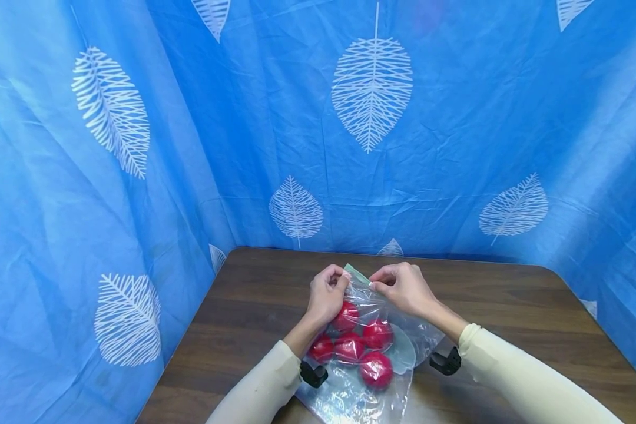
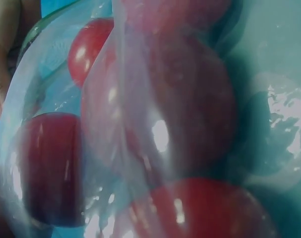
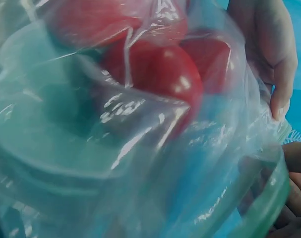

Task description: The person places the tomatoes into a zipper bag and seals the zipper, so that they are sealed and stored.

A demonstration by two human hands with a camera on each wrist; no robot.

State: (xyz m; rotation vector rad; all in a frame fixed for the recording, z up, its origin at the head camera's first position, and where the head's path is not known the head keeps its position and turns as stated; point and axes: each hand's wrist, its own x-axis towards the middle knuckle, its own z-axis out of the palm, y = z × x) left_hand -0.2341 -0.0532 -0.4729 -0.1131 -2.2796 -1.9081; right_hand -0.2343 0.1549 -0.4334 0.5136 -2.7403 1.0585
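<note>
A clear plastic zip bag point(image 1: 394, 406) with a green strip point(image 1: 357, 274) along its mouth is held up over the table. My left hand point(image 1: 325, 297) pinches the left end of the mouth between thumb and fingers. Close by on the right, my right hand point(image 1: 405, 287) pinches the same edge near the strip. Inside the bag sit several smooth red balls point(image 1: 376, 370), seen close up through creased plastic in the left wrist view as a red ball point(image 2: 190, 109). Beside them a pale green round piece point(image 3: 36, 134) shows in the right wrist view; its kind is unclear.
The bag hangs above a dark brown wooden table point(image 1: 509, 306). Blue curtains point(image 1: 434, 147) with white leaf prints surround its back and sides. A black wrist mount point(image 1: 314, 374) sits at the left cuff, and another black mount point(image 1: 446, 361) at the right.
</note>
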